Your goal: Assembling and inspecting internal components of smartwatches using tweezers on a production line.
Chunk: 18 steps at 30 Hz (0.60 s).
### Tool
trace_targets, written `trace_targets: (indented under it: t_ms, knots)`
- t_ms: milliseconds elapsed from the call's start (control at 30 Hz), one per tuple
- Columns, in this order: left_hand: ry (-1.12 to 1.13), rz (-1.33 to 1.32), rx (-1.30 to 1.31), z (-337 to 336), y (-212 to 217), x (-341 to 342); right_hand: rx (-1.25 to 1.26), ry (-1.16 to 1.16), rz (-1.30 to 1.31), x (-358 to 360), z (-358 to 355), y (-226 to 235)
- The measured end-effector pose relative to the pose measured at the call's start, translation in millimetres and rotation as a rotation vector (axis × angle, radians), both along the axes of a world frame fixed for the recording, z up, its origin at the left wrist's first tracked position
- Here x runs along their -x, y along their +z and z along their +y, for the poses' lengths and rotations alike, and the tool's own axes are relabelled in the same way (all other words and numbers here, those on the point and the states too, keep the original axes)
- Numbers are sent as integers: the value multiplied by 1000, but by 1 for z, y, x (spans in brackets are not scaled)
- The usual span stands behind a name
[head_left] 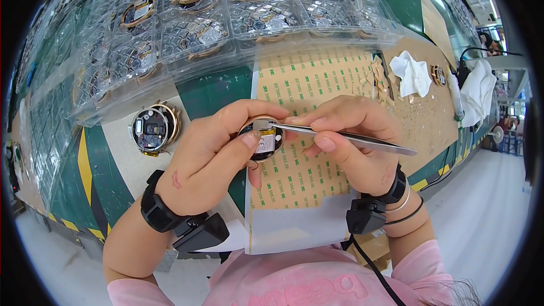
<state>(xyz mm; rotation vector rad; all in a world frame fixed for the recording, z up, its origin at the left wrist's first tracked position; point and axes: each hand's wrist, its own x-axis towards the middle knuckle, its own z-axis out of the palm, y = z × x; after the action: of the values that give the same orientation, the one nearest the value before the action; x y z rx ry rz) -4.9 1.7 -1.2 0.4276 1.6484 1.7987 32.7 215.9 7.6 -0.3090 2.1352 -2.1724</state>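
My left hand [211, 153] is closed around the rim of a round gold watch case [267, 143], open to show a silver battery and dark electronics inside. In my right hand [356, 136] is a pair of metal tweezers [362, 139], pinched between thumb and fingers. The tweezer tips reach into the upper part of the case, by the left thumb; whether they grip anything there is too small to tell. Under both hands lies a tan adhesive sheet [306, 178] with rows of green print. Left of my left hand, more open watch cases [152, 129] sit stacked on a pale surface.
Clear plastic trays [241, 37] filled with watch cases rise across the back and left. At the right are peeled tan scraps [378, 76], a crumpled white cloth [412, 73] and another watch case [438, 75]. Black-and-yellow tape [85, 161] marks the table's edge.
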Motion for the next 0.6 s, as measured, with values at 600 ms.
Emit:
trace_targets:
  t_ms: [600]
  knots:
    - [35, -52, 15, 4, 4, -3, -24, 32, 59, 0, 1, 1]
